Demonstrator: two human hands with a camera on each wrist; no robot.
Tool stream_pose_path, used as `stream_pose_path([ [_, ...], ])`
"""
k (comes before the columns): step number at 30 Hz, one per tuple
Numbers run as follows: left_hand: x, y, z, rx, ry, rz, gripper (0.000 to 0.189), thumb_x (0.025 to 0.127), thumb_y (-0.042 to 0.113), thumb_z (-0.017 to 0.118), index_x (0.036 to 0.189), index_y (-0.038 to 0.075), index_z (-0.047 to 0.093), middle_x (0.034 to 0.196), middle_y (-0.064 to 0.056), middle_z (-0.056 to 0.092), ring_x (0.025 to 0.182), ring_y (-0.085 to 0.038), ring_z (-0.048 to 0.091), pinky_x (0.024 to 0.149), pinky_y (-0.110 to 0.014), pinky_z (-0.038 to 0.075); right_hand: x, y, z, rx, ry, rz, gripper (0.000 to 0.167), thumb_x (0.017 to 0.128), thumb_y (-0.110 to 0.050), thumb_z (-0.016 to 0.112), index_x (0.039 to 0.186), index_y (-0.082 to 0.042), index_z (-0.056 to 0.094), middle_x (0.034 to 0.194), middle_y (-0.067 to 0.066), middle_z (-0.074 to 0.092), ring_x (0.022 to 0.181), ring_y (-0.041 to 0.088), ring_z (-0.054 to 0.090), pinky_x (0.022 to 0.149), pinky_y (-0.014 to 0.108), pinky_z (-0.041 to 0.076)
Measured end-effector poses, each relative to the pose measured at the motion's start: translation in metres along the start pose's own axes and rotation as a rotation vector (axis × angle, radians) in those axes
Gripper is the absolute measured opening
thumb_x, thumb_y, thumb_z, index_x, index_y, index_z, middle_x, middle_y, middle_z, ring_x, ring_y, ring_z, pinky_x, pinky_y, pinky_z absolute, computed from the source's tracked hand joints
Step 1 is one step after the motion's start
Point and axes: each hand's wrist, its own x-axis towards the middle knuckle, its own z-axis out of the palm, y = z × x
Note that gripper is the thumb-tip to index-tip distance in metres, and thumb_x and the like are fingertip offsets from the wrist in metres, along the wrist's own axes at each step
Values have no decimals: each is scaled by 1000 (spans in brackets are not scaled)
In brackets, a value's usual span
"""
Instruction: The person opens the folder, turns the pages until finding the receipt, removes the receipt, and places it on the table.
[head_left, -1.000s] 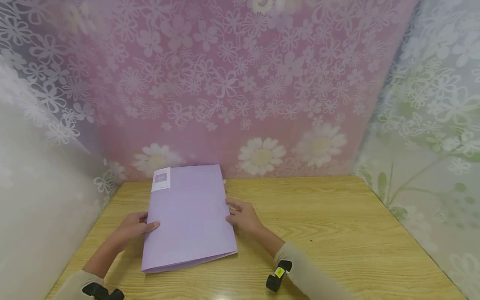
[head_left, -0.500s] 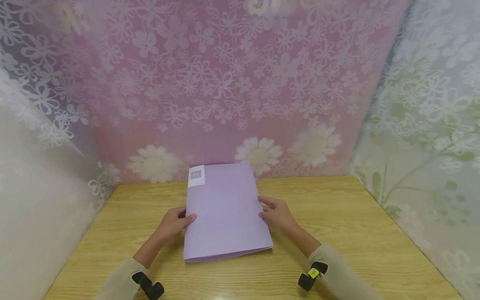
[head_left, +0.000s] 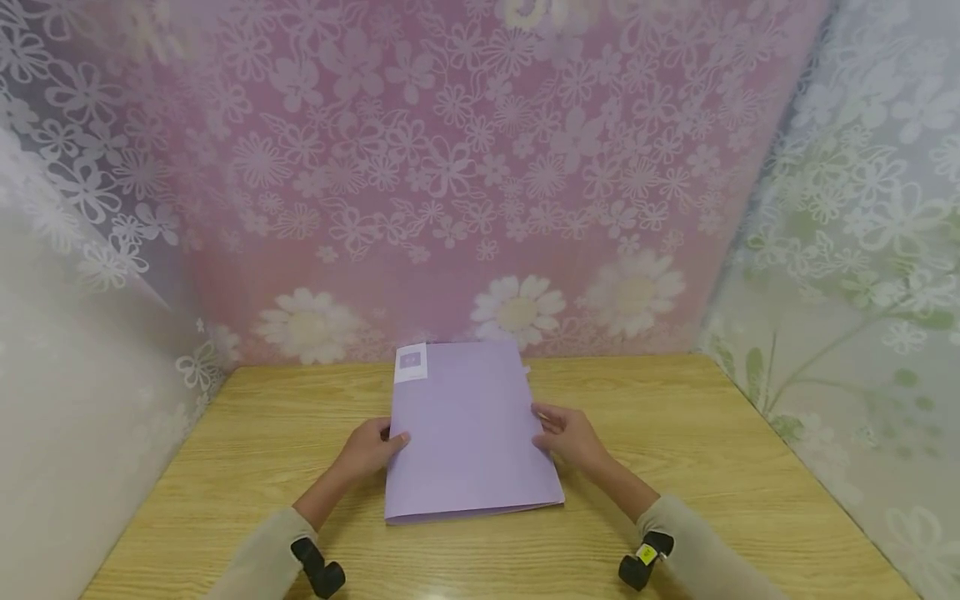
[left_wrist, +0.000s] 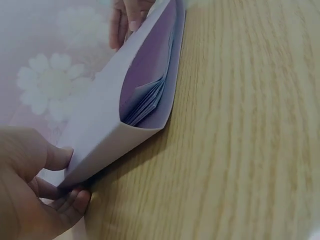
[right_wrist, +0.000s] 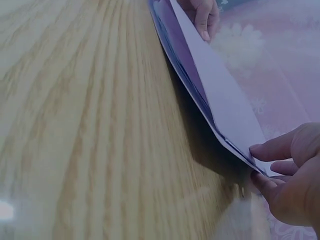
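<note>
A light purple file folder (head_left: 468, 433) with a white label (head_left: 411, 362) at its upper left lies closed between both hands. My left hand (head_left: 369, 447) grips its left edge, thumb on the front cover and fingers underneath. On the opposite side my right hand (head_left: 573, 435) pinches the right edge between thumb and fingers. The left wrist view looks into the near end of the folder (left_wrist: 115, 100), where several inner sleeves (left_wrist: 146, 102) show between the covers. In the right wrist view, the folder's edge is raised over the table, with a shadow beneath.
The wood-grain table (head_left: 720, 467) spreads out on both sides of the folder. A pink flowered backdrop (head_left: 450, 208) stands behind it, with pale flowered sheets to the left and right (head_left: 847, 275). Black camera straps (head_left: 318, 568) circle both sleeves.
Both hands have carried the folder from the left to the middle of the table, most of it in the first half second. Its grip on both edges looks the same.
</note>
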Motion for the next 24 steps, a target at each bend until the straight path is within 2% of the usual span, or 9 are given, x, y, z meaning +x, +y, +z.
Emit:
stream_pose_path([
  [2,0,1,1,21,7,20,40,102,17,61,126,-15,61,101,-20,70,86,-23,64,71,-37,55,1,2,-1,-19,-26,-38,60,90,9,68,145,14,45,153,31,42,141,47,43,105,40,50],
  [4,0,2,3,49,17,33,38,102,15,61,123,-16,61,99,-19,68,84,-22,61,71,-37,54,2,4,-2,-49,-58,-76,61,90,8,68,145,17,42,152,33,41,141,48,42,107,42,48],
  [6,0,3,5,88,24,33,40,102,15,60,126,-18,59,104,-24,67,91,-27,63,77,-41,56,3,8,-3,-99,-80,-106,62,91,7,69,145,17,42,152,34,40,140,49,43,107,43,48],
  [8,-1,4,6,139,20,22,48,102,16,59,132,-21,54,120,-32,62,102,-32,62,89,-49,56,4,12,-4,-154,-107,-129,62,92,4,70,145,18,42,153,35,38,140,49,43,108,45,47],
  [10,-2,7,6,175,11,1,52,103,18,58,135,-22,50,125,-35,57,106,-35,61,93,-53,55,5,15,-6,-239,-130,-164,61,92,0,71,144,16,44,154,34,38,141,47,44,109,46,46],
  [15,-5,12,7,196,1,-19,46,101,18,61,123,-22,56,106,-28,61,84,-27,58,72,-42,54,7,19,-16,-479,-190,-282,61,94,-14,74,143,12,50,154,30,42,144,46,42,117,55,35],
  [18,-5,14,9,195,-1,0,43,100,18,62,119,-21,59,104,-27,63,81,-25,58,68,-39,53,8,20,-24,-570,-255,-317,64,96,-22,71,147,9,47,157,28,39,146,46,38,119,58,30],
  [20,-5,14,11,199,-8,10,45,101,18,61,123,-21,57,109,-30,63,84,-26,59,72,-41,54,8,20,-31,-622,-302,-315,68,98,-28,69,151,7,43,160,27,36,149,45,35,120,58,29],
  [24,-7,16,14,247,-4,45,57,103,21,60,138,-22,47,127,-36,57,104,-35,62,90,-50,55,7,19,-43,-700,-379,-297,76,99,-37,67,155,4,37,163,26,32,151,45,30,121,59,28],
])
